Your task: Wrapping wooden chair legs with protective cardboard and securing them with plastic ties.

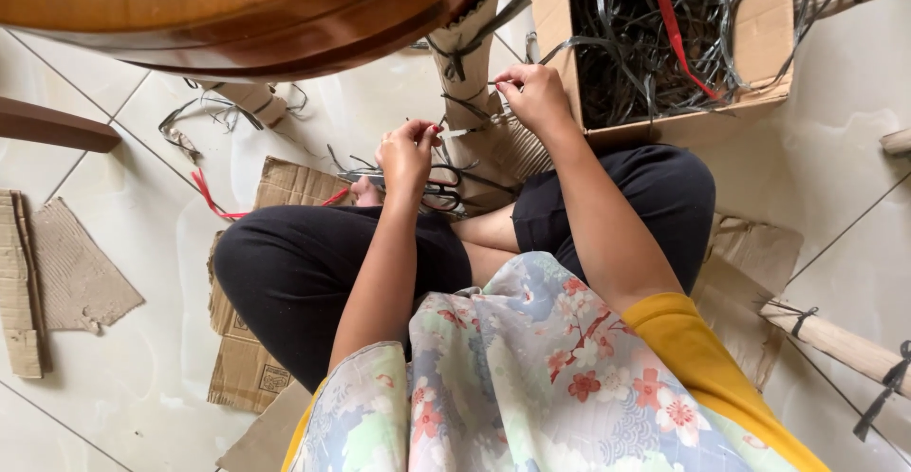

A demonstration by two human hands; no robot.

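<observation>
Sitting: a person cross-legged on flattened cardboard (249, 368) laid over a pale tiled floor (142, 387), seen from above, black trousers filling the middle of the frame.
Left hand: the left hand (408, 154) sits just left of centre, fingers curled in and pinched together on a thin dark strap (454, 102); closed to a fingertip grip.
Right hand: the right hand (533, 97) is a little higher and to the right, thumb and fingers pinched shut on the same kind of dark strap, right against the cardboard tube.
Cardboard tube: a cardboard-wrapped tube (470, 64) stands between the two hands at upper centre, bound with dark strap and running up under the wooden rim.
Scissors: a pair of scissors (438, 192) lies on the lap just below the left hand, partly hidden by loose straps.
Box: an open cardboard box (764, 26) at the upper right holds a tangle of dark straps with one red strip (674, 26) among them.
Upper left: a curved brown wooden piece (218, 7) overhangs the scene.
Left edge: torn corrugated card (71, 277) lies on the tiles.
Right edge: wrapped sticks (835, 339) tied with dark strap lie on the floor.
</observation>
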